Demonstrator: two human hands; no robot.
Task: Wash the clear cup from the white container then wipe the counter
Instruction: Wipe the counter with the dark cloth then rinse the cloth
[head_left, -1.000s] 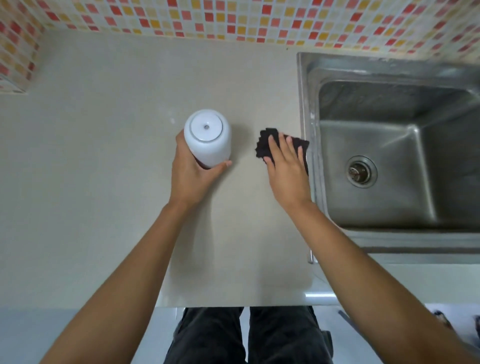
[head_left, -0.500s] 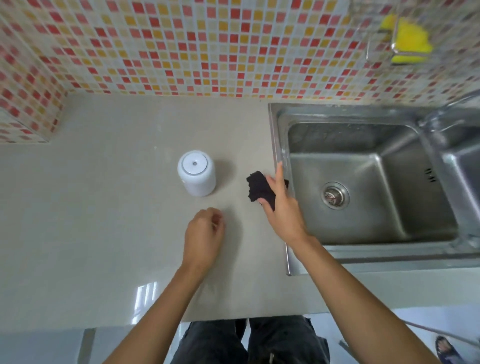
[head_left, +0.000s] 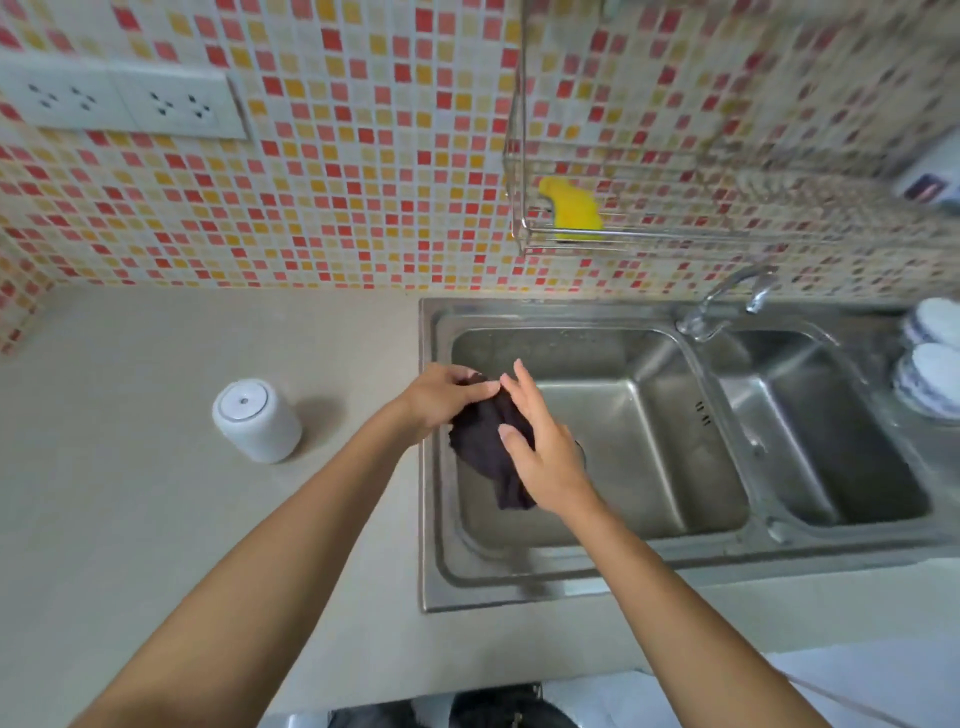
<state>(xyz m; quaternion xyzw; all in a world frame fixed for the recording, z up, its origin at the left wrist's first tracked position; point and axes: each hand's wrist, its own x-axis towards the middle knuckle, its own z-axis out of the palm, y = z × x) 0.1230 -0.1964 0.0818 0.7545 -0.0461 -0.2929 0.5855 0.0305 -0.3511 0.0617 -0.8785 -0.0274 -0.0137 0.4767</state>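
A dark cloth (head_left: 485, 447) hangs over the left basin of the steel sink (head_left: 597, 571), held by both hands. My left hand (head_left: 441, 395) pinches its upper edge. My right hand (head_left: 540, 452) holds it from the right side, fingers partly spread against the fabric. The white container (head_left: 254, 421) stands upright with its lid on, on the beige counter (head_left: 156, 519) to the left of the sink, apart from both hands. No clear cup is visible.
A tap (head_left: 727, 301) stands between the two basins. A wire rack (head_left: 623, 228) on the tiled wall holds a yellow sponge (head_left: 571, 210). Two white bowls (head_left: 930, 364) sit at the far right. Wall sockets (head_left: 119, 101) are upper left.
My left hand let go of the white container and came across to the cloth. My right hand lifted the cloth off the counter and carried it over the sink. The view tilted up.
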